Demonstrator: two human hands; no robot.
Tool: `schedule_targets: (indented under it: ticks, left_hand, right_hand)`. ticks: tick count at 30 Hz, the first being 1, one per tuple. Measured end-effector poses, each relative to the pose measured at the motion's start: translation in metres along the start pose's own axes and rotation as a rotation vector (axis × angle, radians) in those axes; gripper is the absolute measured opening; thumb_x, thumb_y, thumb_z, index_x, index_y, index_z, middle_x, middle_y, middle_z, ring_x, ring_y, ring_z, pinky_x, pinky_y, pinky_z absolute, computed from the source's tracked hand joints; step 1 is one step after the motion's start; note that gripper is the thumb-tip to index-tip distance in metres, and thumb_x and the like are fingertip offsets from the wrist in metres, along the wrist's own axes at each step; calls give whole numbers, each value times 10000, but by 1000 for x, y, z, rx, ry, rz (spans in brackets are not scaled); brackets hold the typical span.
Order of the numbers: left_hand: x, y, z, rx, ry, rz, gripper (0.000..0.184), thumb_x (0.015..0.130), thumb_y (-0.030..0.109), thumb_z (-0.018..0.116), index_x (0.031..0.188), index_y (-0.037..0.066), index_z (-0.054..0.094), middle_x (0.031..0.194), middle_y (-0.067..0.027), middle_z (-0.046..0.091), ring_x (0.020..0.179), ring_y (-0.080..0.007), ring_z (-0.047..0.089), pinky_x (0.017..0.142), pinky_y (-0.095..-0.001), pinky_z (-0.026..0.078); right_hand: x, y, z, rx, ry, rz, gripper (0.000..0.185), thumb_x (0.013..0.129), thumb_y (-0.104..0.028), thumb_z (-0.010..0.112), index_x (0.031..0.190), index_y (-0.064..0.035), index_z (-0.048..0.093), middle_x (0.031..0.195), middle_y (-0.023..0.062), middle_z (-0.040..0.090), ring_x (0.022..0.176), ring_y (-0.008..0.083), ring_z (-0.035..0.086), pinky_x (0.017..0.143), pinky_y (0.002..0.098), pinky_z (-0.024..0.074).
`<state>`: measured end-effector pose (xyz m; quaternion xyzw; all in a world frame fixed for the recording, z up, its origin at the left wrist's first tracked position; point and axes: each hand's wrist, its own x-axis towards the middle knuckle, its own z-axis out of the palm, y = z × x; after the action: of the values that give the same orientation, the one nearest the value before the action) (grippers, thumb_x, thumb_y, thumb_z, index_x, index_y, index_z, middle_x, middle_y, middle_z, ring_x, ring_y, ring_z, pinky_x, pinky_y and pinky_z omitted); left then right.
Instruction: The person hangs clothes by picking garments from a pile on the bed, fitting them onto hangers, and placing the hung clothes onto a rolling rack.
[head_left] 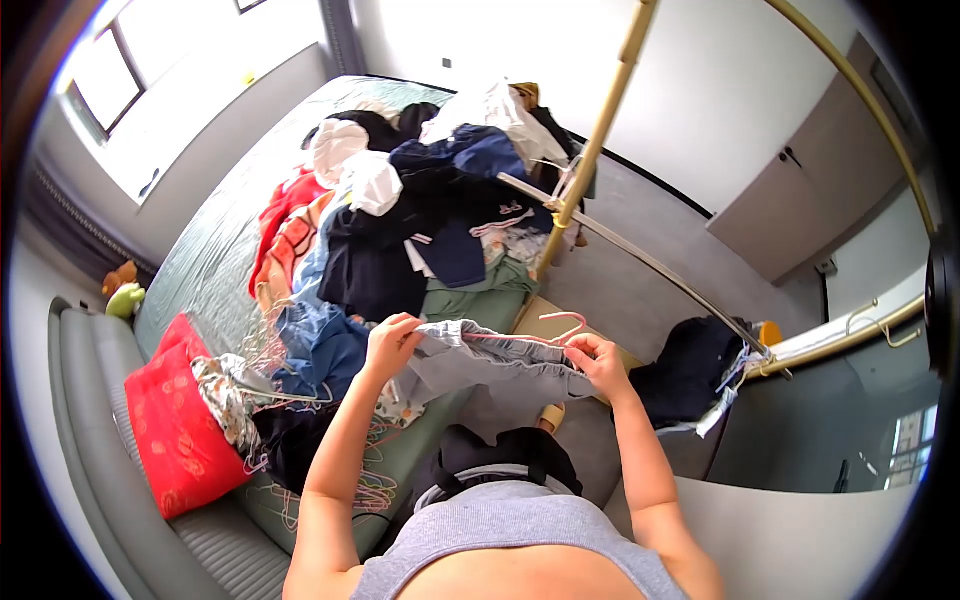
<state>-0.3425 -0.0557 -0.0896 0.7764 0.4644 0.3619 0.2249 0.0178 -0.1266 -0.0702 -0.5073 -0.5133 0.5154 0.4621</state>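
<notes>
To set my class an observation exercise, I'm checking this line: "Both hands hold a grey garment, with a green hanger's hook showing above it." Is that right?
Not quite: the hanger is pink, not green, as the head view shows. The rest stands: the left hand and right hand hold the grey garment, with the hook showing above it.

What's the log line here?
left grip: gray elastic-waist bottoms, one end | right grip: opposite end | pink hanger: at waist | clothes pile: on bed
</notes>
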Motion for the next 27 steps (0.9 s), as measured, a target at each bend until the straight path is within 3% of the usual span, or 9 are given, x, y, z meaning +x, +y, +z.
schedule_targets:
  ticks: [1, 3, 6, 10, 13, 18, 25, 26, 27]
  left_hand:
    - [10, 4, 17, -37, -28, -50, 176, 755, 83, 617, 926, 56, 650, 831, -83, 620, 779, -265, 609, 662, -335, 487]
    - [29, -1, 63, 64, -5, 4, 340, 780, 79, 585, 1119, 66, 567, 1040, -125, 594, 978, -316, 557, 840, -381, 448]
    - [51, 18, 132, -40, -129, -53, 476, 781, 74, 576, 1242, 98, 464, 1180, -169, 516, 1084, -354, 492, 908, -402, 413]
    - [81, 78, 230, -139, -244, 38, 424, 782, 14, 575, 1196, 76, 505, 1105, -139, 557, 958, -281, 569, 839, -362, 461]
    - [101, 122, 289, -250, -364, 1, 391, 797, 46, 581, 1181, 86, 521, 1081, -136, 567, 949, -273, 582, 815, -360, 468]
    - [131, 173, 355, -299, -468, 14, 364, 810, 75, 554, 1173, 87, 525, 1046, -153, 577, 949, -319, 571, 815, -387, 461]
    - [148, 190, 393, -287, -461, -11, 360, 809, 84, 548, 1168, 88, 527, 1050, -150, 580, 966, -319, 572, 833, -378, 462]
    - [148, 189, 393, -260, -443, 5, 355, 808, 83, 561, 1162, 71, 529, 1038, -135, 577, 893, -260, 602, 784, -349, 473]
    - [148, 188, 391, -260, -455, -25, 351, 807, 89, 555, 1157, 76, 531, 1045, -138, 579, 918, -276, 593, 802, -357, 470]
  right_hand:
    - [-5, 4, -13, -2, 21, 19, 136, 835, -134, 660, 899, -27, 605, 657, -35, 563, 583, 40, 484, 549, 189, 376]
    - [-10, 11, -33, 95, 192, 55, 107, 840, -106, 642, 884, -8, 645, 677, -39, 568, 584, 29, 476, 544, 176, 375]
    - [-14, 34, -67, 143, 390, 103, 138, 845, -69, 614, 949, 14, 651, 674, -37, 563, 589, 31, 476, 551, 177, 384]
    - [-10, 69, -112, 243, 441, 170, 183, 886, -67, 539, 1002, 38, 634, 716, -19, 556, 629, 51, 479, 612, 187, 385]
    - [5, 92, -152, 315, 514, 193, 196, 886, -78, 540, 1023, 28, 633, 708, -21, 543, 641, 53, 476, 628, 185, 377]
    - [45, 126, -212, 363, 502, 201, 287, 893, -75, 490, 1155, 2, 578, 865, 16, 606, 781, 87, 549, 761, 225, 442]
    - [96, 181, -259, 257, 513, 198, 207, 859, -46, 496, 1026, -2, 610, 802, 15, 584, 721, 95, 535, 702, 239, 433]
    - [102, 194, -261, 297, 533, 197, 179, 843, -35, 517, 997, -10, 603, 781, 14, 577, 712, 97, 526, 677, 237, 418]
    - [106, 215, -266, 273, 526, 231, 192, 838, -34, 527, 1016, -9, 594, 783, 14, 579, 713, 96, 526, 673, 235, 417]
